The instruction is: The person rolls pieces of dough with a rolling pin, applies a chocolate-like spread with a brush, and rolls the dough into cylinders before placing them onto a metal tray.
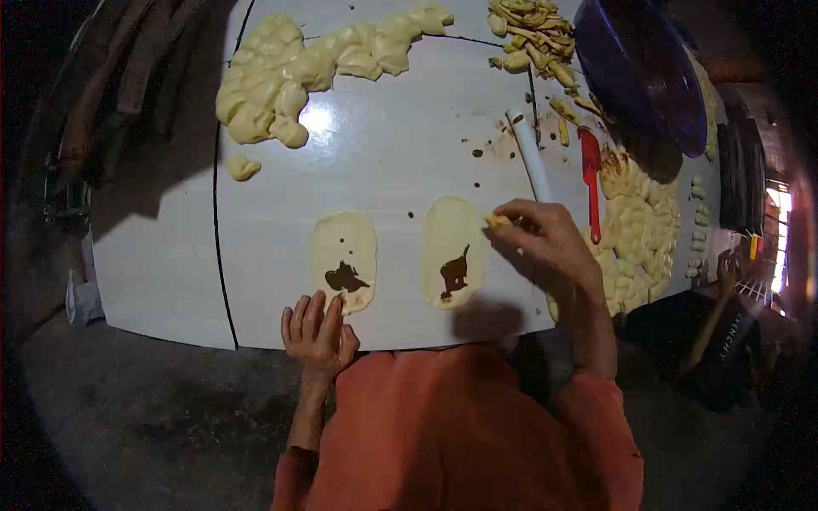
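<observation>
the left dough oval [345, 241] and right dough oval [450, 228] (both smeared dark) lie side by side. the left hand [317, 334], fingers loosely spread, is at the first's lower edge; the right hand [552, 243] pinches a yellow piece [495, 221] just beside the second. beyond: a white rod [529, 153], seemingly part-hidden by that hand, a red spatula [590, 170], a dark blue bowl [643, 72].

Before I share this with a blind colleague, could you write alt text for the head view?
A person's left hand is at the near end of a flat dough piece, while the right hand pinches a yellowish bit beside a second piece; both pieces bear dark filling. Also on the white table are dough lumps, a rod, a red spatula and a bowl.
</observation>
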### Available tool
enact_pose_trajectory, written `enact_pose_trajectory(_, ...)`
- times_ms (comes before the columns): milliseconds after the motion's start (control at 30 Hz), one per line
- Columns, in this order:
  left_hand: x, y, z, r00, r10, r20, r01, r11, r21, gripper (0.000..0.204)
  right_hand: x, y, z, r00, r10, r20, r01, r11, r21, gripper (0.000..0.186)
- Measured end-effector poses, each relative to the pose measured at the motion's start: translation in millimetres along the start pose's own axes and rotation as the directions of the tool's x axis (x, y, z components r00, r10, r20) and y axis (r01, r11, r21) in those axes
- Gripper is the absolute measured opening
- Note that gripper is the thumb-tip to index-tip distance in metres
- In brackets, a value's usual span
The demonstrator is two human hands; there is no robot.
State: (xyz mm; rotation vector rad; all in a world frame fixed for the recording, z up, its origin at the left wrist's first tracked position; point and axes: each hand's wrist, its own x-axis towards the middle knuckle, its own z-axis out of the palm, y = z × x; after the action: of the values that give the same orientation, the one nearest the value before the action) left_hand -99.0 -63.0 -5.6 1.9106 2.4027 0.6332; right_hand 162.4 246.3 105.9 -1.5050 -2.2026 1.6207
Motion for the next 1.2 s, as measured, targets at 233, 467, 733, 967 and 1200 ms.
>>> enact_pose_trajectory(233, 4, 4, 3, 0.999, -0.004, -0.037, 0.003, 1.000, -0.021, 0.051, -33, 14, 64, 0.928, -0.334, 0.167, 0.371, 0.781, -0.503, 0.023)
enact_pose_trajectory(467, 6, 3, 5, 0.998, -0.002, -0.055, -0.001, 0.998, -0.056, 0.046, -43, 15, 57, 0.934, -0.353, 0.051, 0.336, 0.824, -0.456, 0.022)
enact_pose_trajectory(733, 8, 4, 4, 0.992, 0.020, -0.124, -0.024, 0.999, -0.031, 0.048, -46, -20, 67, 0.962, -0.269, -0.049, 0.257, 0.951, -0.174, 0.026)
enact_pose_trajectory(967, 7, 3, 4, 0.983, 0.037, -0.178, -0.053, 0.995, -0.087, 0.041, 0, -56, 154, 0.804, -0.587, 0.088, 0.592, 0.779, -0.206, 0.026)
enact_pose_trajectory(1200, 5, 2, 5, 0.971, 0.005, -0.240, -0.042, 0.988, -0.150, 0.036, 7, -58, 164, 0.788, -0.609, 0.093, 0.608, 0.744, -0.276, 0.024)
